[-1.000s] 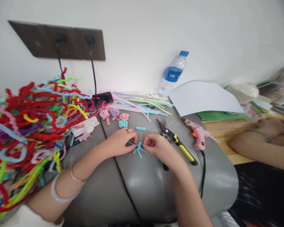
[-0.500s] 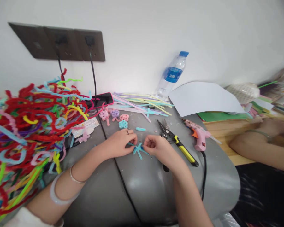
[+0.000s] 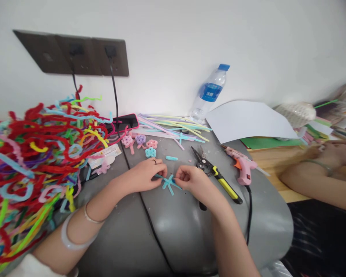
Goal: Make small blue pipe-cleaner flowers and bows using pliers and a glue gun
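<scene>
Between my hands is a light blue pipe cleaner piece (image 3: pixel 168 184) with several arms spreading from its middle like a star. My left hand (image 3: pixel 150 175) pinches one arm of it from the left, and my right hand (image 3: pixel 192 179) pinches another from the right. Just beyond lies a short blue pipe cleaner stub (image 3: pixel 171 158). Small looped flowers sit behind my left hand: a blue flower (image 3: pixel 150 152), a coral flower (image 3: pixel 152 144), a purple flower (image 3: pixel 140 139) and a pink flower (image 3: pixel 127 141).
A tangled heap of pipe cleaners (image 3: pixel 54 154) covers the left side. Straight pipe cleaners (image 3: pixel 173 125) lie by the wall. Yellow-black pliers (image 3: pixel 219 177), a pink glue gun (image 3: pixel 243 165) and a leaning bottle (image 3: pixel 210 92) stand right. A black cable (image 3: pixel 150 219) crosses the table. Another person's arm (image 3: pixel 314 169) is far right.
My hands and the blue star piece stay almost as they were. The view has shifted very slightly. At far right, the other person's hands have moved a little.
</scene>
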The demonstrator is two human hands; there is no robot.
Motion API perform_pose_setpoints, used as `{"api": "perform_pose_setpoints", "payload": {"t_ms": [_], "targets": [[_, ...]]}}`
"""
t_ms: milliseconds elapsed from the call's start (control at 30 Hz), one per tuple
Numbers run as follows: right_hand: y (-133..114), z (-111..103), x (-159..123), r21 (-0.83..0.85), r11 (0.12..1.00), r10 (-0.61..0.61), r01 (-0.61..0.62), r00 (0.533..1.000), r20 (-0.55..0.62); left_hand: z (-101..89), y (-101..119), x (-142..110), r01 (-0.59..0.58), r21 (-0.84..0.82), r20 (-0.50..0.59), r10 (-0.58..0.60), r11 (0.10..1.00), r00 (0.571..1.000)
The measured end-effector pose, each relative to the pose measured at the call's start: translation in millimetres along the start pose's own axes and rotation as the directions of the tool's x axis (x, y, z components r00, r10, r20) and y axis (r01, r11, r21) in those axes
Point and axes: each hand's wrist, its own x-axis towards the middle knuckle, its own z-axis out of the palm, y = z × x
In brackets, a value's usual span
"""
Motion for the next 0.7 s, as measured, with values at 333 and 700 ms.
{"api": "perform_pose_setpoints", "payload": {"t_ms": [333,700], "targets": [[17,-24,-27,-0.026,1.0,-0.018,0.007,0.88,-0.475,-5.4,3,-4,0.049,-0.025,-0.01,-0.049,0.998,0.999],[25,-18,-43,-0.281,0.894,0.216,-0.35,0.885,-0.413,4.7,8,-1,0.147,0.01,-0.098,-0.145,0.989,0.985]]}}
